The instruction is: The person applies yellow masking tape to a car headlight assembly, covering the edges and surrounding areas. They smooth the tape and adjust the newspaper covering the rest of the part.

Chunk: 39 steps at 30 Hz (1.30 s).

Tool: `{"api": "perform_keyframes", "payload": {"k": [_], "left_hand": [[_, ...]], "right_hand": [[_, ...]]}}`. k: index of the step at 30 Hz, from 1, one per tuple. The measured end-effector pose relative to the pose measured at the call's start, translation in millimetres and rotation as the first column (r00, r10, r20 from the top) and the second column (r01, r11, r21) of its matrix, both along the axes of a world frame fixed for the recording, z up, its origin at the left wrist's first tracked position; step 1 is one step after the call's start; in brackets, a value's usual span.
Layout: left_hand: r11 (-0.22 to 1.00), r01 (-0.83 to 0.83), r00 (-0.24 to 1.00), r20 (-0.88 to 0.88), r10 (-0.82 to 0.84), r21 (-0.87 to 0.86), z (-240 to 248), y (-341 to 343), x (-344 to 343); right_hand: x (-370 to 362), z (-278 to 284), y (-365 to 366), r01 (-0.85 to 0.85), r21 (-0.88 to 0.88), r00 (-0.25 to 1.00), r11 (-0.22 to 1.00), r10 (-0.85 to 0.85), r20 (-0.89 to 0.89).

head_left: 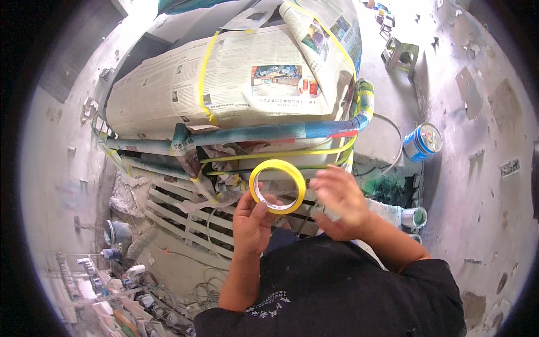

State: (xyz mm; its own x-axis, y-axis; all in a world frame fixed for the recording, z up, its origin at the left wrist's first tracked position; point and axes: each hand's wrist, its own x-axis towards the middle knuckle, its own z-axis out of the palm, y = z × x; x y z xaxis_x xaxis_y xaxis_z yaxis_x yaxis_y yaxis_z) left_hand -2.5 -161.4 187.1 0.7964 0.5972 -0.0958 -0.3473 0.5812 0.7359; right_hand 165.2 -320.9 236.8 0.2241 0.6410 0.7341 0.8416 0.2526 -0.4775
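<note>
My left hand (pixel 252 223) is closed on the lower left rim of a roll of yellow masking tape (pixel 299 188), thumb in front, ring held upright. Just right of the roll hovers my right hand (pixel 343 203), its fingers loosely apart and slightly blurred; I see nothing in it. Beyond my hands stands a large object covered in newspaper (pixel 236 73), with strips of yellow tape across the sheets. Along its near side runs a tubular bar (pixel 264 132) wrapped in paint-stained paper, blue-green with some red.
A pale slatted rack (pixel 179 205) lies below the wrapped bar. To the right are a blue and white can (pixel 422 142), an open tin (pixel 414 218) and a stool (pixel 400 56). At lower left stand a bucket (pixel 117 232), coiled cable (pixel 206 292) and cluttered shelves (pixel 120 303).
</note>
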Motion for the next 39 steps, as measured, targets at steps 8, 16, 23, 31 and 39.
{"api": "perform_keyframes", "payload": {"k": [8, 16, 23, 31, 39], "left_hand": [[0.983, 0.160, 0.986, 0.037, -0.164, 0.095, -22.6, 6.2, -22.0], [0.754, 0.171, 0.975, -0.220, -0.035, 0.635, -0.7, 58.7, -69.3], [0.720, 0.243, 0.964, -0.245, -0.104, 0.650, -10.3, 43.7, -82.7], [0.845, 0.386, 0.888, -0.397, -0.231, 0.371, -34.8, 4.6, -103.6], [0.806, 0.425, 0.819, -0.553, -0.150, 0.412, -84.4, -30.4, -123.8]], "right_hand": [[-50.5, -25.3, 14.6, -0.315, 0.184, 0.380, 0.931, 0.301, -0.875], [-115.6, -37.6, 41.8, 0.201, -0.176, 0.960, 0.964, -0.229, -0.158], [-161.3, -42.3, 37.0, 0.372, -0.278, 0.926, 0.885, -0.335, 0.174], [-181.8, -71.0, -7.3, 0.350, -0.364, 0.936, 0.863, -0.336, 0.101], [-191.2, -102.0, -51.4, 0.002, -0.424, 0.905, 0.906, -0.182, -0.385]]}}
